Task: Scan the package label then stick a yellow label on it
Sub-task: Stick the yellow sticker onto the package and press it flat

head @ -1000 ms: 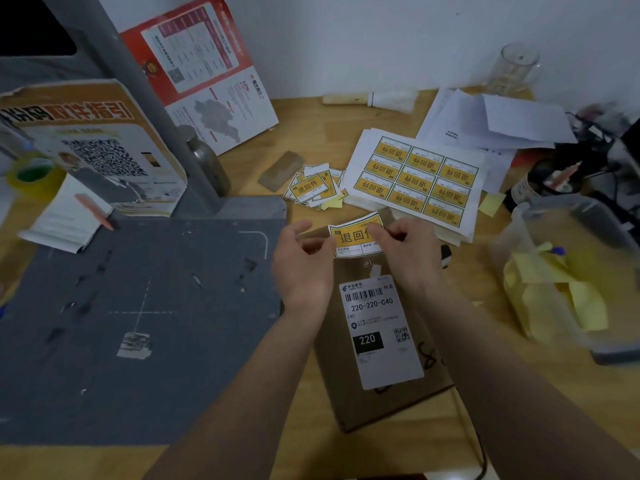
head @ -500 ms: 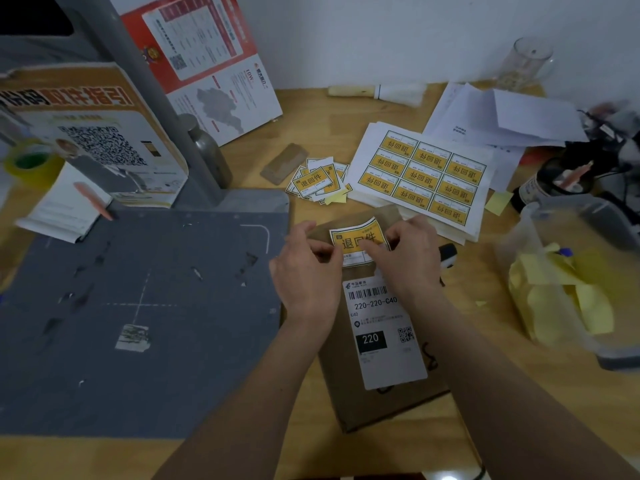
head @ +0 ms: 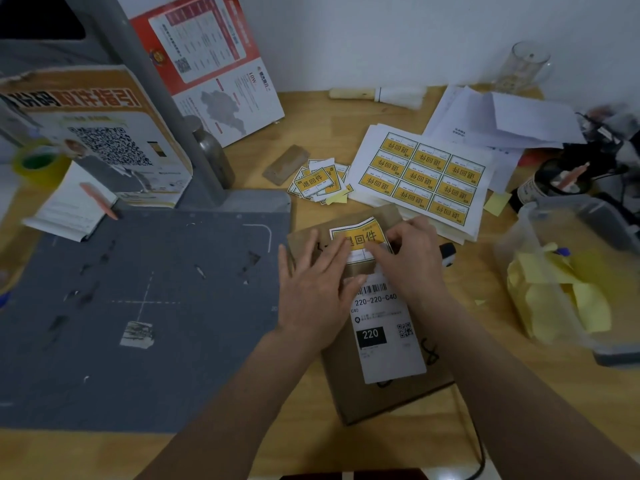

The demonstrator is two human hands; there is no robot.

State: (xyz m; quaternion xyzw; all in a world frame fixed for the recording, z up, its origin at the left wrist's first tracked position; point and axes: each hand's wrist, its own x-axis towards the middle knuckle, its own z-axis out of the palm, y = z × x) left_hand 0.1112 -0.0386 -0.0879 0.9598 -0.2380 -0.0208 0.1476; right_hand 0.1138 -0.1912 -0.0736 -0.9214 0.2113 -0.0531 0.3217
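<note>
**Yellow label pressed onto the far end of the package**

The flat brown cardboard package (head: 367, 341) lies on the wooden table (head: 519, 393) at about 5 o'clock from the grey scanning mat (head: 138, 306), just off its right edge, probably set aside there so that both hands can work on it. The yellow rectangular paper label with black characters (head: 363, 237) sits at the package's 12 o'clock end, beyond the white shipping label with its barcode (head: 384, 327), which stays uncovered.

The left hand (head: 311, 289) lies flat with straight fingers, pressing the yellow label's left edge and pinning the package. The right hand (head: 405, 258) has curled fingers bearing on the label's lower right; whether it pinches the paper or only rubs it I cannot tell. The label's far edge looks slightly bowed, so smoothing seems unfinished.

At 1 o'clock lies a white printed sheet of yellow labels (head: 422, 178).
</note>
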